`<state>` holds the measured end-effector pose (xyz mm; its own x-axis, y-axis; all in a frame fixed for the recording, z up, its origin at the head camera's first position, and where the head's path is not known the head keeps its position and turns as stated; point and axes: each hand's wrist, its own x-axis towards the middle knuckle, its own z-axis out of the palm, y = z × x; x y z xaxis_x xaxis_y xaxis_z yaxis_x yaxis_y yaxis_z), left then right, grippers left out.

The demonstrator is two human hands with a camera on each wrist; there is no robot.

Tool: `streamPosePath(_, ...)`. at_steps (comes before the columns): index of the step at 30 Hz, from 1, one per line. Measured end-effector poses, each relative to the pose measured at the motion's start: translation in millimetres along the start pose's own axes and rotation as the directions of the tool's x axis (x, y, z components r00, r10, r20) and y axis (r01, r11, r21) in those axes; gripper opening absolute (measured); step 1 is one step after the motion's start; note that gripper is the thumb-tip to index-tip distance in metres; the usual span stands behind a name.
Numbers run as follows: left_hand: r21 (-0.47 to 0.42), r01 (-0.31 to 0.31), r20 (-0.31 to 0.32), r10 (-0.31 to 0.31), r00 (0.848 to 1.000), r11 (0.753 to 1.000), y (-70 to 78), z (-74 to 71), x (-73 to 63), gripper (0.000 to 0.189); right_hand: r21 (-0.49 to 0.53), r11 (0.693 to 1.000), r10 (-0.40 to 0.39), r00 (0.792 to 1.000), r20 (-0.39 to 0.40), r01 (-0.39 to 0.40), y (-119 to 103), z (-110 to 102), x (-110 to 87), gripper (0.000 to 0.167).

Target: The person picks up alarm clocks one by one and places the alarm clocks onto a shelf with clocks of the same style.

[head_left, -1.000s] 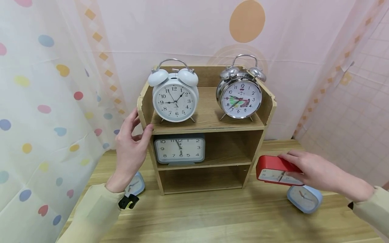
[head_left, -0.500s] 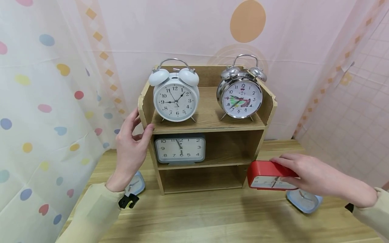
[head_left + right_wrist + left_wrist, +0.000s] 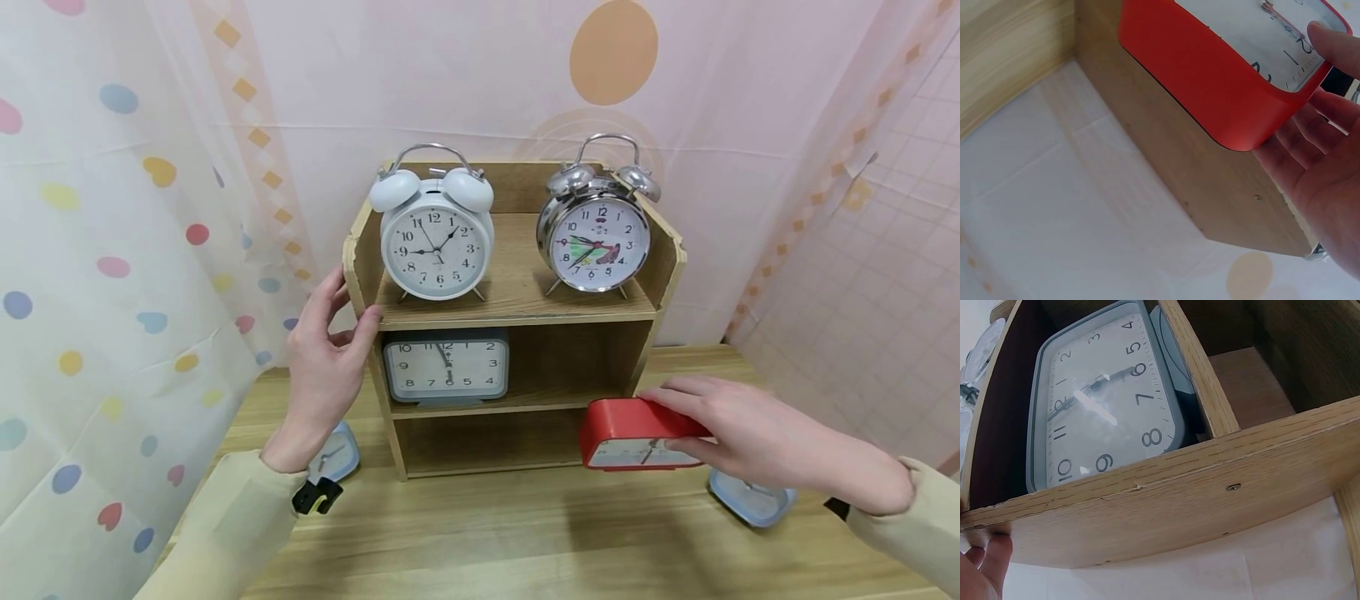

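My right hand point(image 3: 757, 425) holds a red rectangular alarm clock point(image 3: 630, 417) by its right end, its white face tilted toward me. That clock hangs in front of the lower right of a small wooden shelf point(image 3: 517, 318). In the right wrist view, the thumb lies on the face side of the red clock point(image 3: 1210, 81), with fingers behind. My left hand point(image 3: 322, 367) grips the shelf's left side panel, thumb at the front edge and fingers on the outer side. A grey-blue rectangular clock point(image 3: 447, 367) stands at the left of the middle compartment.
A white twin-bell clock point(image 3: 435, 242) and a silver twin-bell clock point(image 3: 596, 242) stand on the top board. Small light-blue clocks lie on the table, the left clock point(image 3: 335, 454) near my left wrist and the right clock point(image 3: 750, 497) below my right hand. A patterned curtain point(image 3: 465, 83) hangs behind.
My right hand has carried the red clock leftward from above the right light-blue clock to the front of the shelf's lower right. The left hand keeps its grip on the panel.
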<state>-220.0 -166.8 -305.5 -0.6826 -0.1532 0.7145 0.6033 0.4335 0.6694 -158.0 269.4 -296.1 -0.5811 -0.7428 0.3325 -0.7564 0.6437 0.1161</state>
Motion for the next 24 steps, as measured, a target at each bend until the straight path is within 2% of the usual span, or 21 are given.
streamPosePath(8,0.004,-0.004,0.003,0.004,1.000,1.000,-0.9,0.6,-0.2,0.060,0.016,1.000,0.016,1.000,0.018,-0.016,-7,-5,10.5,0.059)
streamPosePath(15,0.006,0.006,0.002,-0.006,1.000,1.000,-1.0,0.2,-0.9,0.060,0.041,0.999,0.009,0.999,-0.037,-0.007,-12,-5,20.4,0.060)
streamPosePath(24,0.000,0.010,0.002,-0.010,1.000,1.000,-0.7,0.1,-1.0,0.060,0.046,0.998,0.041,0.998,-0.041,-0.039,-18,-7,31.8,0.062)
